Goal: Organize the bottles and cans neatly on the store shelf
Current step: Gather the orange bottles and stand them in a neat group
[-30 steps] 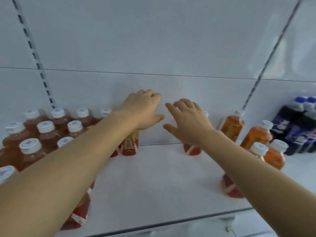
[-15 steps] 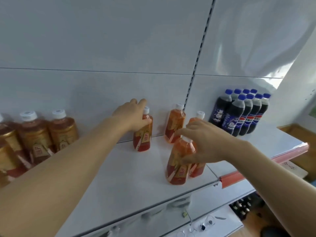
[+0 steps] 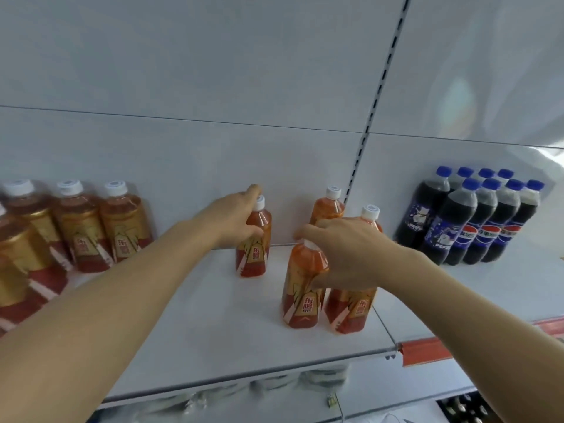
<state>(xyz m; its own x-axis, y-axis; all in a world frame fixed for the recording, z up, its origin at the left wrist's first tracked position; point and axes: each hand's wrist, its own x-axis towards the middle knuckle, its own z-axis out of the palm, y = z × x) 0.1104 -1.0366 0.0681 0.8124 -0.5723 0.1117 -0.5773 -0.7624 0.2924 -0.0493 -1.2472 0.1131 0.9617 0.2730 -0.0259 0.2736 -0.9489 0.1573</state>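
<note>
Gripping a red-labelled orange drink bottle point(image 3: 254, 239) at frame centre with the left hand point(image 3: 235, 221), while clasping another orange bottle's point(image 3: 302, 288) shoulder with the right hand point(image 3: 345, 254), lower right of centre.

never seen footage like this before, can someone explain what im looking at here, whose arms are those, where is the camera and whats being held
There is no machine here. The two bare arms belong to a person wearing a wide-angle camera on the head, so the single view looks forward and down along their own arms.

They face a white store shelf. The left hand grips the neck of a lone orange-drink bottle standing near the back. The right hand holds the shoulder of a front bottle; a neighbour bottle stands right beside it, and a back bottle stands against the wall.

At the left is a group of similar white-capped bottles. At the right is a cluster of dark cola bottles with blue caps.

The job is tidying these drinks into neat rows.
</note>
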